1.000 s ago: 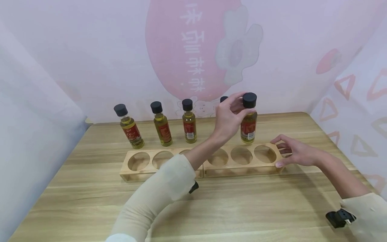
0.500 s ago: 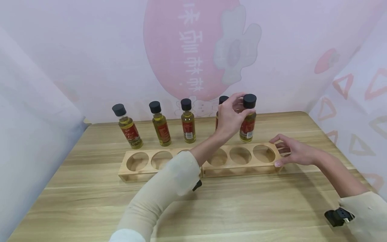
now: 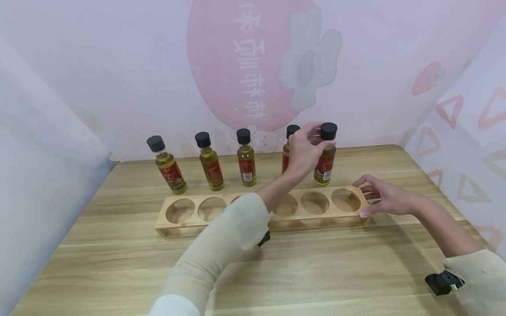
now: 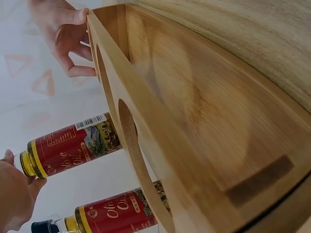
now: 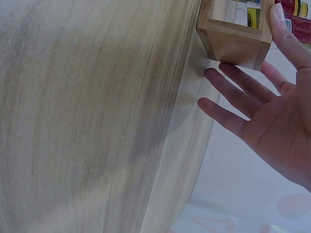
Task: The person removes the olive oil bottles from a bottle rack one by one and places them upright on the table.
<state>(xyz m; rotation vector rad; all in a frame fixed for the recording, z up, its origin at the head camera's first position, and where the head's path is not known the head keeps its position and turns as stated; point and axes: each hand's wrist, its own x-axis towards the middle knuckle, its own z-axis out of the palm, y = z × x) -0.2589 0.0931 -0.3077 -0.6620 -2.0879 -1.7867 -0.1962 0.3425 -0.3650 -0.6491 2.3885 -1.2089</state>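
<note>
At the right end of a row of olive oil bottles, my left hand (image 3: 304,151) holds one olive oil bottle (image 3: 325,166) by its black cap and neck. That bottle is upright behind the rack; its label also shows in the left wrist view (image 4: 73,145). The wooden rack (image 3: 316,224) is long and low with round holes in its top. At the rack's right end my right hand (image 3: 383,199) grips it, thumb at the front corner and index finger at the back corner. In the right wrist view, the other fingers (image 5: 226,119) are spread beside the rack's end face.
Three more oil bottles stand left of centre: one leaning in view (image 3: 171,173), one beside it (image 3: 213,171), another near the middle (image 3: 247,166). A further bottle (image 3: 286,156) is partly hidden by my left hand. A printed cloth (image 3: 158,66) hangs behind the wooden table (image 3: 308,272).
My left hand and forearm have shifted slightly right with the bottle, uncovering more of the bottle behind the hand. My right hand stays on the rack's end.
</note>
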